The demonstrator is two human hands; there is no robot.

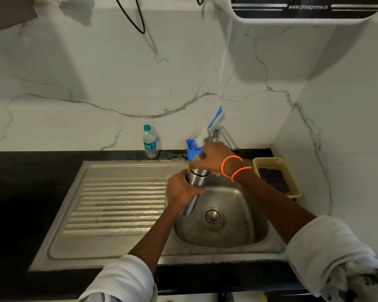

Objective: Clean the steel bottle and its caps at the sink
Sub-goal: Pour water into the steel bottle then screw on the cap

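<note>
The steel bottle (196, 178) is held tilted over the sink basin (244, 205), its base pointing down toward the drain. My left hand (181, 190) grips the bottle's body from the left. My right hand (214, 159) wraps over the top end, where the cap sits; the cap itself is mostly hidden under my fingers. A dark seam ring shows on the bottle just below my right hand. No water is visibly running from the tap (224, 136).
A ribbed steel drainboard (118, 205) lies left of the basin. A plastic water bottle (150, 141) stands at the back. A blue holder (192, 148) with a brush is behind the bottle. A yellow basket (292, 182) with a dark scrubber sits right. Black countertop (20, 192) surrounds the sink.
</note>
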